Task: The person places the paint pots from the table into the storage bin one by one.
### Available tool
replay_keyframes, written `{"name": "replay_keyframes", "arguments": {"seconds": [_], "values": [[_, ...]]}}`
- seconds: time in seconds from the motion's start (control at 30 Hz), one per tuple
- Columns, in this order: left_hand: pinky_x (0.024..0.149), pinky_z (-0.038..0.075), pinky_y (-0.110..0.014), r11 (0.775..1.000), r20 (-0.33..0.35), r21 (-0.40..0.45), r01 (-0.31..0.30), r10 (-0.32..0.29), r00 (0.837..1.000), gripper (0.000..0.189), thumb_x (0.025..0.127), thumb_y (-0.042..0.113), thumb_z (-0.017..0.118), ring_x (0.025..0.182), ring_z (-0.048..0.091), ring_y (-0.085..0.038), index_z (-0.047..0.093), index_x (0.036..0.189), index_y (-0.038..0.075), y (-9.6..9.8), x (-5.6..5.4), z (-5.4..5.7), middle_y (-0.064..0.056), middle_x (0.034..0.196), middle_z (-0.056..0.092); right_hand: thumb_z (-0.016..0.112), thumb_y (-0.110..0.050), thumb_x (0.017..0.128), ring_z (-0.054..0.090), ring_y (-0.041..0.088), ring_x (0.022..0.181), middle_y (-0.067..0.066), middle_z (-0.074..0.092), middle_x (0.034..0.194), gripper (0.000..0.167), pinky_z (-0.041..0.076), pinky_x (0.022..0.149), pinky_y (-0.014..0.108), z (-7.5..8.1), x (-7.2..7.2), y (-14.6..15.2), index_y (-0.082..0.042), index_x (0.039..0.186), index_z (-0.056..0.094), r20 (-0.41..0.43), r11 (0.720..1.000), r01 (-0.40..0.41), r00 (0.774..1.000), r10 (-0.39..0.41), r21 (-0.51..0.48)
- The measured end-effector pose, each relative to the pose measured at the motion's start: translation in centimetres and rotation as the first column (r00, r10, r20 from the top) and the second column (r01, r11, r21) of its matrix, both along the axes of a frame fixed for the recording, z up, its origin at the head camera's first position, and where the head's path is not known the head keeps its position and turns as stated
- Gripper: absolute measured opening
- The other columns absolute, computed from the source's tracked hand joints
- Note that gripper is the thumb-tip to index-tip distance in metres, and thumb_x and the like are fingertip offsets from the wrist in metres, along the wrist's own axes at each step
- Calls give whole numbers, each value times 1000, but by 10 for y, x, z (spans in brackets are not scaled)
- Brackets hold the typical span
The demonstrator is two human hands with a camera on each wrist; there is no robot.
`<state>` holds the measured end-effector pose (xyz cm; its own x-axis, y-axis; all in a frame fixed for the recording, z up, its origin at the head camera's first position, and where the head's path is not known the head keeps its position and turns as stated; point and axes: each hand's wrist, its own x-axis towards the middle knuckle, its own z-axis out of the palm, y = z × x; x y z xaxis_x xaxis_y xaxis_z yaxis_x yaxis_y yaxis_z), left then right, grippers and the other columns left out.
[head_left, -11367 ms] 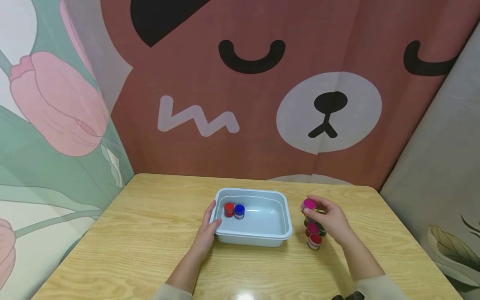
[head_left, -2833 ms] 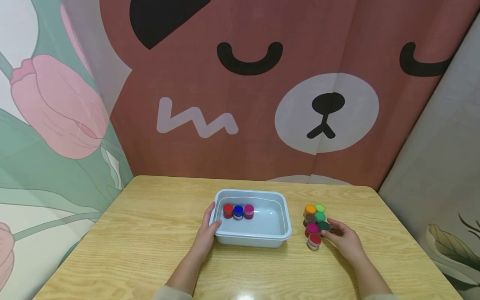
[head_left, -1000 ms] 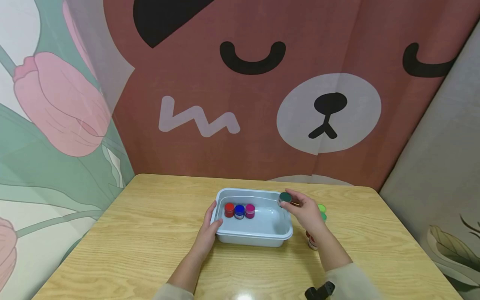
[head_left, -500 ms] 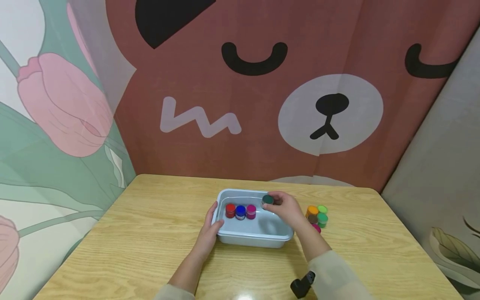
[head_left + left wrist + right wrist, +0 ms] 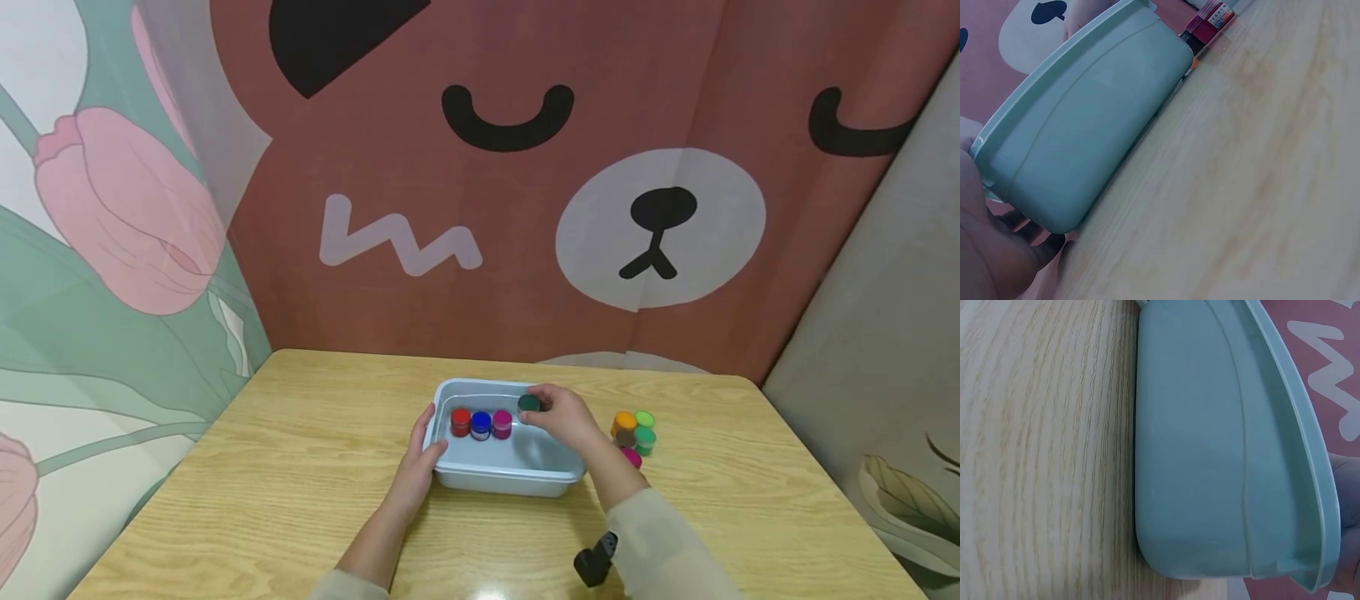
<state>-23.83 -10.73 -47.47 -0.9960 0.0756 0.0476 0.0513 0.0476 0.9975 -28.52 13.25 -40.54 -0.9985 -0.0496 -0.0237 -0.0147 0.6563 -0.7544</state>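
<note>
A light blue plastic tub (image 5: 510, 482) stands on the table; my left hand (image 5: 415, 467) grips its left end, thumb over the rim. My right hand (image 5: 567, 417) pinches a small paint jar with a dark green lid (image 5: 529, 403) inside the tub, near the back wall. Left of that jar stand a red jar (image 5: 461, 422), a blue jar (image 5: 481, 425) and a magenta jar (image 5: 502, 423) in a row. In the left wrist view, fingers (image 5: 1047, 250) curl under the tub's end. The tub hides the dark green jar in both wrist views.
Right of the tub, several jars cluster: orange (image 5: 624, 423), light green (image 5: 645, 418), green (image 5: 644, 440), brown (image 5: 625, 438) and magenta (image 5: 632, 457). My right forearm covers part of that area. A black device (image 5: 596, 560) sits at my right wrist.
The magenta jar went from my right hand into the tub. Then my right hand took the dark green jar from the cluster and carried it left into the tub. The left hand keeps its hold.
</note>
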Motion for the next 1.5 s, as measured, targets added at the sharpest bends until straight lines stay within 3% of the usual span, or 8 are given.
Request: {"name": "replay_keyframes", "arguments": {"seconds": [0.2, 0.5, 0.73, 1.0, 1.5], "values": [[119, 8, -66, 1000, 5, 6, 5, -5, 1000, 63, 99, 13, 46, 151, 10, -42, 21, 156, 19, -1, 0, 1, -17, 164, 16, 76, -18, 85, 62, 31, 110, 16, 67, 122, 44, 49, 102, 49, 1, -4, -4, -4, 125, 64, 24, 998, -20, 1000, 19, 56], [118, 7, -67, 1000, 12, 4, 8, -9, 1000, 63, 99, 14, 46, 151, 10, -42, 21, 157, 20, -1, -1, 1, -16, 164, 15, 81, -14, 79, 64, 32, 110, 18, 70, 115, 43, 49, 101, 46, -6, -10, -11, 1, 118, 67, -39, 989, -33, 998, 39, 144], [118, 7, -67, 1000, 4, 13, 17, -17, 1000, 64, 98, 14, 46, 151, 10, -42, 21, 156, 19, 0, 0, 1, -17, 164, 15, 82, -14, 78, 64, 27, 100, 15, 71, 106, 37, 51, 95, 45, -12, -14, -14, -1, 110, 69, -39, 973, -13, 999, 23, 230], [119, 8, -66, 1000, 13, 4, 17, -17, 1000, 65, 98, 13, 47, 151, 10, -42, 20, 157, 20, 1, 0, 1, -16, 164, 14, 81, -11, 78, 64, 29, 104, 15, 70, 109, 39, 50, 97, 46, -18, -16, -16, -1, 113, 67, 17, 971, -8, 1000, 4, 239], [119, 10, -66, 1000, 11, -1, 12, -12, 1000, 64, 98, 13, 47, 150, 12, -42, 21, 157, 19, 1, 0, 0, -17, 164, 15, 82, -12, 77, 63, 26, 100, 12, 70, 105, 33, 50, 97, 44, -19, -15, -18, -3, 106, 67, 35, 963, -15, 999, 6, 270]]}}
